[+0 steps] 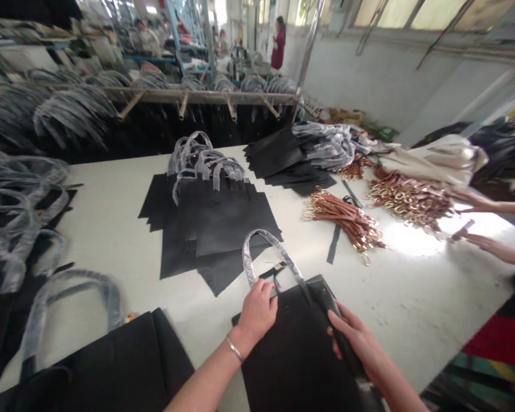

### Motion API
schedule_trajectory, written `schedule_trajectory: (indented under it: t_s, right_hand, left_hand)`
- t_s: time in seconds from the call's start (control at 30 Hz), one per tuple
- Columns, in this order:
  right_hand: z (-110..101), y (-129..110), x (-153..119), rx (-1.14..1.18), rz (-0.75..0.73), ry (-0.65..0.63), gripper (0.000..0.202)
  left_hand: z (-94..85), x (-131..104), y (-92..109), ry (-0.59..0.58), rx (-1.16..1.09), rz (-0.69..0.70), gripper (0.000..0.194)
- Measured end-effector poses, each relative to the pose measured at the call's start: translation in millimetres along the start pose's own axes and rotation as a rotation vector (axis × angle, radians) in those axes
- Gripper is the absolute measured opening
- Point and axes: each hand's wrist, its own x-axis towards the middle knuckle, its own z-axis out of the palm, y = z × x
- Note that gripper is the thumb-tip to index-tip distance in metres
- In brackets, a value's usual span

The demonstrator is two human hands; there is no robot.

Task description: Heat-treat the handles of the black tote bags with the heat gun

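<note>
A black bag (296, 349) lies on the white table in front of me, its wrapped handle (268, 236) standing up in an arch. My left hand (257, 312) is closed at the bag's top edge, near the base of the handle, with a bracelet at the wrist. My right hand (354, 335) grips the bag's right side edge, thumb on top and fingers partly hidden beneath. A small dark strap (277, 269) shows inside the handle's arch. Another black bag (111, 366) with a wrapped handle lies at the lower left.
Stacked black bags (227, 217) lie mid-table, with more (278, 154) behind. Brown straps with gold clasps (345, 220) lie to the right, beside a larger pile (407, 200). Another person's hands (484, 243) are at the right edge. A metal rack (206, 98) stands behind.
</note>
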Motion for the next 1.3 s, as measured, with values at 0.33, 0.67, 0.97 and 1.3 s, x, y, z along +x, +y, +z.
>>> schedule_trajectory:
  t_s: [0.33, 0.67, 0.97, 1.3]
  right_hand:
    - [-43, -27, 45, 0.028, 0.091, -0.081, 0.024]
    - [-56, -31, 42, 0.006, 0.119, -0.154, 0.023]
    - [-61, -45, 38, 0.055, -0.074, 0.048, 0.038]
    - [-115, 0, -41, 0.181, -0.072, 0.280, 0.056]
  left_hand:
    - [75.7, 6, -5, -0.059, 0.190, 0.290, 0.027]
    - [71.3, 8, -2, -0.061, 0.204, 0.219, 0.020]
    - [70.6, 19, -3, -0.026, 0.202, 0.110, 0.020]
    - [44.8, 89, -13, -0.117, 0.479, -0.005, 0.018]
